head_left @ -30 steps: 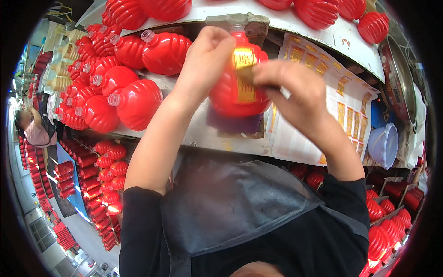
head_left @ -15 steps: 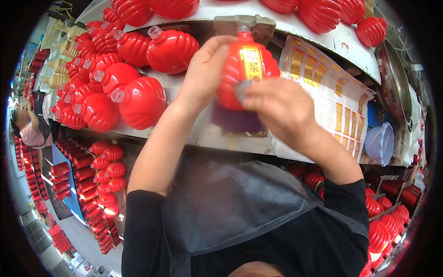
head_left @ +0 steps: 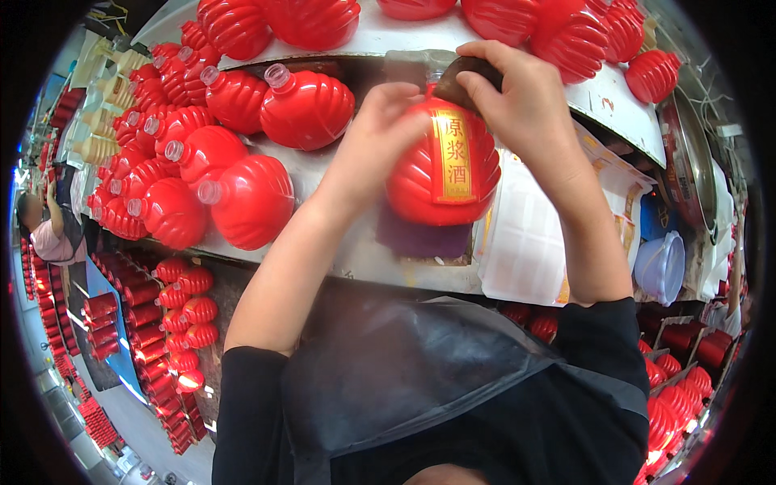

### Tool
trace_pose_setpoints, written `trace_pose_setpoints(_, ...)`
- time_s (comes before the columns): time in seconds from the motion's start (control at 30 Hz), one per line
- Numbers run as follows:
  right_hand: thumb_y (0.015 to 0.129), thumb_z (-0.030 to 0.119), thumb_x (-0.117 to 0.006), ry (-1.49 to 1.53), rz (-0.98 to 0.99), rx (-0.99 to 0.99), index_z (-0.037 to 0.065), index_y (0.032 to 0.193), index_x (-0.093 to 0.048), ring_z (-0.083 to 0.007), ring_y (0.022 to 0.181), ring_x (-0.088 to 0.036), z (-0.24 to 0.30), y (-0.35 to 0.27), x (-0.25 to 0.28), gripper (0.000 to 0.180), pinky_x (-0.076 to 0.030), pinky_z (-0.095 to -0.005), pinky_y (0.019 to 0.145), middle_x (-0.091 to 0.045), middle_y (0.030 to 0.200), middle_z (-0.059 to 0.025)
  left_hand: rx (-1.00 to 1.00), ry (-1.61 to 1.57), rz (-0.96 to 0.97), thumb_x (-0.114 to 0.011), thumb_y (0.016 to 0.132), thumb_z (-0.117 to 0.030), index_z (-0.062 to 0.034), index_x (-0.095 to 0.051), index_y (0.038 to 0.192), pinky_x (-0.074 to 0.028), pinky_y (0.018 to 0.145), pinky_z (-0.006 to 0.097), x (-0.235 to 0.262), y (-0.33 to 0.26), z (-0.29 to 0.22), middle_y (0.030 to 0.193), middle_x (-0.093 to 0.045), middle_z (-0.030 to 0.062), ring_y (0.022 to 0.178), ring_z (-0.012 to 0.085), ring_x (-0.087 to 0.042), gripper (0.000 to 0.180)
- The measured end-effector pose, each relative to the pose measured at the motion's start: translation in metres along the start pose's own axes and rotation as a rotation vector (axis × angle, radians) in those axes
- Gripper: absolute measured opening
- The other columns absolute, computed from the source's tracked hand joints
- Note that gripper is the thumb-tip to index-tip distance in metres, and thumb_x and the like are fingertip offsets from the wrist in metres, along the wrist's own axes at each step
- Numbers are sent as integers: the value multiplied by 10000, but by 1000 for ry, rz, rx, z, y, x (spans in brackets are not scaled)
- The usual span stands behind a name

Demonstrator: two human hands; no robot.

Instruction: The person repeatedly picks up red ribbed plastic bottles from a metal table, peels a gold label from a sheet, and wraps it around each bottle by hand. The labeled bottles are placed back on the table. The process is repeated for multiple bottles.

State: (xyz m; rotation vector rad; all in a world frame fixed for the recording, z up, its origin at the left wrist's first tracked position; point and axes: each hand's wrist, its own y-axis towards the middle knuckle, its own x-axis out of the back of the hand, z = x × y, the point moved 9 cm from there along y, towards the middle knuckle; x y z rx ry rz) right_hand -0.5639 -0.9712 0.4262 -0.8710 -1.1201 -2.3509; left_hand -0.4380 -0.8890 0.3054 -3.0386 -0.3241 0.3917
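A ribbed red plastic bottle with a clear neck lies on the bench in front of me, its base toward me. A tall gold-and-yellow label with printed characters sits lengthwise on its upper face. My left hand rests against the bottle's left shoulder, thumb over the red surface and fingers curled by the neck, slightly blurred. My right hand grips a dark flat pad between thumb and fingers, at the bottle's right shoulder, and partly hides the neck. Under the bottle's base shows a dark purple cloth.
Several similar red bottles crowd the bench at left, with more on the white shelf beyond. A pale label sheet lies at right, near a light purple bucket. Another person is at far left.
My right hand has moved with the dark pad from the bottle's lower right side up to its shoulder. My left hand has slid down slightly off the neck. The label is more fully exposed.
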Motion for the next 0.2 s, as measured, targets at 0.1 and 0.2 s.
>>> trace_pose_setpoints(0.1, 898, 106, -734, 79, 194, -125, -22, 1156, -739, -197, 882, -774, -9, 0, -8, 287, -602, -323, 797, -782, 952, -176, -45, 230, 78, -810, 842, -161, -6, -366, 1480, -467, 1110, 355, -5, 0, -10, 1424, -548, 153, 1280, 208, -570, 792)
trace_pose_setpoints(0.2, 897, 102, -731, 52, 264, -101, -24, 1159, -740, -192, 890, -774, -1, -2, -16, 291, -601, -317, 800, -785, 952, -175, -7, 323, 98, -807, 853, -186, -20, -358, 1489, -434, 1152, 377, -9, 8, -12, 1476, -517, 163, 1340, 229, -538, 796)
